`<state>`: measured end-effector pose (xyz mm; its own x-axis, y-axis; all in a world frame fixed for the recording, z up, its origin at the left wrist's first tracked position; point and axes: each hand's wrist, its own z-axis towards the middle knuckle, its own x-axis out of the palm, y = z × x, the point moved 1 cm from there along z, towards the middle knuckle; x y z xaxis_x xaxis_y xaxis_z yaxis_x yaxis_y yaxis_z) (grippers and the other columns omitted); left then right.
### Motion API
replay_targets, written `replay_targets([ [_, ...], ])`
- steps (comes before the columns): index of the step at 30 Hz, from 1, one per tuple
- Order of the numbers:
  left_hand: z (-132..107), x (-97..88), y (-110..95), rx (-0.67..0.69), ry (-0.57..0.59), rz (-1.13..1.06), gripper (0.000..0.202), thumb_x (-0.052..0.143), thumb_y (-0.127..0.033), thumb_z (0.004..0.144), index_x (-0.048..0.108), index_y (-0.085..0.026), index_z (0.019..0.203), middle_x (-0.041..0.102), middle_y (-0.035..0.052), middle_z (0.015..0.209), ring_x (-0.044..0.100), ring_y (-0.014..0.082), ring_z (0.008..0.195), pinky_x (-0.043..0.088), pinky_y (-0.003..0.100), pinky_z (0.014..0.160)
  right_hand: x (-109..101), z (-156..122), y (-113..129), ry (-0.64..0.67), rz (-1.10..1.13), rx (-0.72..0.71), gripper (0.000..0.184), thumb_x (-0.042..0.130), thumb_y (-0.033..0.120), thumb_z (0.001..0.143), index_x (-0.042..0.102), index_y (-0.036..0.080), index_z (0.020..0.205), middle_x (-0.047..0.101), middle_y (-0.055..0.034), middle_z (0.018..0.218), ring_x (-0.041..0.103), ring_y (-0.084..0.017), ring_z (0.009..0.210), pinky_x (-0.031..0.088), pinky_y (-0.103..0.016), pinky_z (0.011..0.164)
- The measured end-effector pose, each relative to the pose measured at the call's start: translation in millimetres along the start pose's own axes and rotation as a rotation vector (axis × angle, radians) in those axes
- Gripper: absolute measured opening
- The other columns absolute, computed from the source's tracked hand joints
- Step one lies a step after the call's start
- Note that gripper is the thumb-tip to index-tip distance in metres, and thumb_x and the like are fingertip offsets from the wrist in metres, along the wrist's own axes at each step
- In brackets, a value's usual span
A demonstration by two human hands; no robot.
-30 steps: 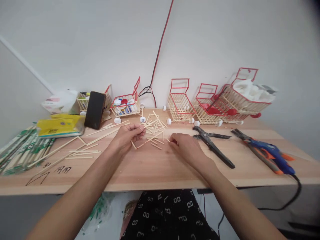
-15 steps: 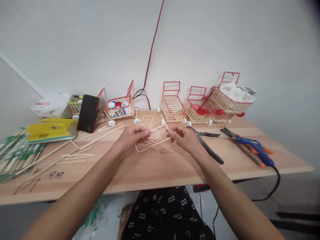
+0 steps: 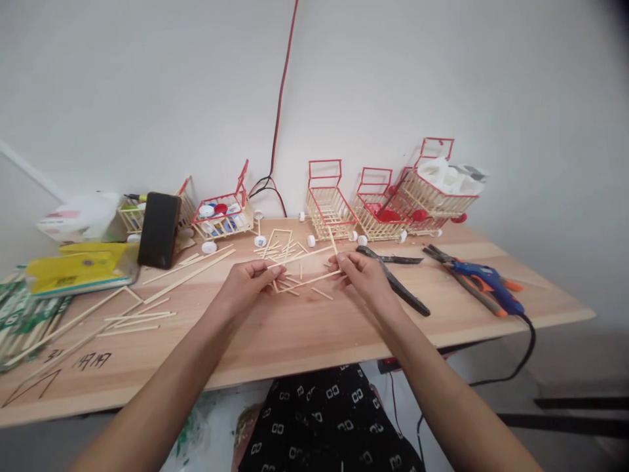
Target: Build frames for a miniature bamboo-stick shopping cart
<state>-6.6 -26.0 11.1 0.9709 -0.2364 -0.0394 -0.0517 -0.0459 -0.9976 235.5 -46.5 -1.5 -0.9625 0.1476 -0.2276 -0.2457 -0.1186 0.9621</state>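
Between my hands is a thin wooden stick frame [image 3: 309, 282], held a little above the table, with two long sticks and a shorter cross stick at its right end. My left hand [image 3: 252, 280] is closed, thumb and fingers pinching the frame's left side. At the right end, my right hand [image 3: 361, 272] pinches the corner where the cross stick [image 3: 333, 240] meets the lower long stick. Behind and below lie several short cut sticks [image 3: 322, 294] and another small stick frame [image 3: 282, 231], partly covered by the held one.
Several miniature stick shopping carts [image 3: 331, 206] stand along the wall. Right of my hands lie black-handled cutters [image 3: 405, 288], pliers [image 3: 474, 288] and a blue glue gun [image 3: 491, 285]. To the left are a phone [image 3: 158, 229], a yellow pack [image 3: 83, 267], long sticks [image 3: 189, 276] and bundled sticks [image 3: 34, 314].
The view has turned slightly right, so the table's things sit further left. The cross stick now meets the lower stick at my right fingertips. Both hands still grip the frame.
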Motion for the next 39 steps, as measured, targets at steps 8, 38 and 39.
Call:
replay_targets([
  [8, 2, -11.7, 4, -0.028, -0.062, -0.325, 0.029, 0.082, -0.032, 0.063, 0.073, -0.011, 0.08, 0.069, 0.0055, 0.077, 0.061, 0.0116, 0.069, 0.05, 0.022, 0.065, 10, -24, 24, 0.251, -0.856, -0.202, 0.008, 0.058, 0.02, 0.083, 0.065, 0.02, 0.079, 0.068, -0.0034, 0.081, 0.059, -0.017, 0.076, 0.037, -0.027, 0.065],
  [38, -13, 14.3, -8, 0.396, -0.277, 0.528, 0.027, 0.073, -0.036, 0.07, 0.075, -0.023, 0.094, 0.07, 0.006, 0.099, 0.058, 0.0198, 0.077, 0.042, 0.027, 0.067, -49, -58, 19, -0.063, 0.037, -0.02, 0.022, 0.059, 0.041, 0.081, 0.055, 0.02, 0.082, 0.058, 0.0, 0.071, 0.053, -0.012, 0.061, 0.04, -0.024, 0.054],
  [39, -17, 22.8, -13, 0.407, -0.243, 0.487, 0.027, 0.072, -0.035, 0.071, 0.075, -0.023, 0.095, 0.07, 0.0059, 0.1, 0.058, 0.0192, 0.076, 0.043, 0.027, 0.067, -45, -57, 21, -0.057, 0.022, -0.053, 0.021, 0.059, 0.04, 0.082, 0.056, 0.02, 0.081, 0.059, -0.0006, 0.073, 0.054, -0.013, 0.064, 0.041, -0.024, 0.057],
])
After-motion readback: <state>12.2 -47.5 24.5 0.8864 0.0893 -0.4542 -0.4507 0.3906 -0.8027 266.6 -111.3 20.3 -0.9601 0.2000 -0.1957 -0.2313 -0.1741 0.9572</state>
